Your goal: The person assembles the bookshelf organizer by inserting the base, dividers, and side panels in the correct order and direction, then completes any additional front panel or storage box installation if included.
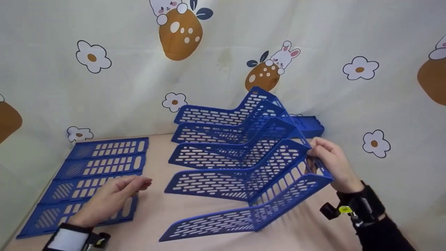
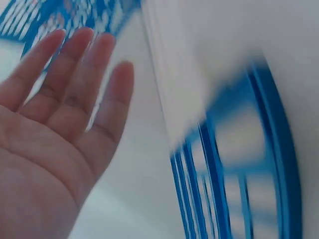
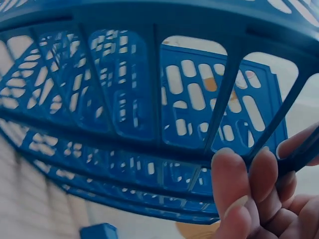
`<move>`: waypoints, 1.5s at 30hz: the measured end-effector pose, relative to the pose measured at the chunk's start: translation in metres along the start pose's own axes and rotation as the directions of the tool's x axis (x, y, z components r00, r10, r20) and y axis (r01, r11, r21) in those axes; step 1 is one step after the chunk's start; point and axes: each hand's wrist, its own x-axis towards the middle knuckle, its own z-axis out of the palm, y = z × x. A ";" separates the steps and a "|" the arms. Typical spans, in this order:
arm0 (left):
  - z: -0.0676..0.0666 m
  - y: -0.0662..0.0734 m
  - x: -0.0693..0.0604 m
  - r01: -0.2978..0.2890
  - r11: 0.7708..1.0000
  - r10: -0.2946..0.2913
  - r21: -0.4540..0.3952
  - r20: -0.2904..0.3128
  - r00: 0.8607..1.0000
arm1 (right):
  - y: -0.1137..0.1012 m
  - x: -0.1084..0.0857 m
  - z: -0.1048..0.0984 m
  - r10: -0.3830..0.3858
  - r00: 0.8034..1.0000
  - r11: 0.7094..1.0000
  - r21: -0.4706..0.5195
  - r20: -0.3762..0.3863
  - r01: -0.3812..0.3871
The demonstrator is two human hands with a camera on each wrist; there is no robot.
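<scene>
A blue plastic file rack (image 1: 212,183) with several slotted dividers fills the middle of the head view, its low ends pointing left. My right hand (image 1: 329,162) grips the rack's back frame on the right side. In the right wrist view, thumb and fingers (image 3: 229,179) pinch a bar of that frame. Whether the rack's underside touches the table cannot be seen. My left hand (image 1: 111,198) holds nothing and hovers over flat blue slotted panels (image 1: 62,190) at the left. Its fingers extend loosely in the left wrist view, palm (image 2: 40,159) showing.
The flat panels lie in a row on the pale pink table (image 1: 153,209). A blue box-like piece (image 1: 310,127) stands behind the rack at the right. A light curtain (image 1: 223,66) printed with flowers and rabbits hangs close behind the table.
</scene>
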 end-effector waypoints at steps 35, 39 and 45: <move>0.052 0.012 0.002 0.073 0.839 -0.147 0.539 0.097 0.984 | -0.063 -0.015 -0.052 0.042 0.998 0.664 -0.746 -0.044 -0.061; 0.071 0.021 -0.003 0.033 0.842 -0.120 0.539 0.126 0.985 | -0.064 -0.016 -0.063 0.066 0.996 0.652 -0.753 -0.054 -0.084; 0.096 0.037 -0.013 0.013 0.850 -0.127 0.527 0.181 0.975 | -0.064 -0.019 -0.077 0.069 0.996 0.625 -0.775 -0.063 -0.093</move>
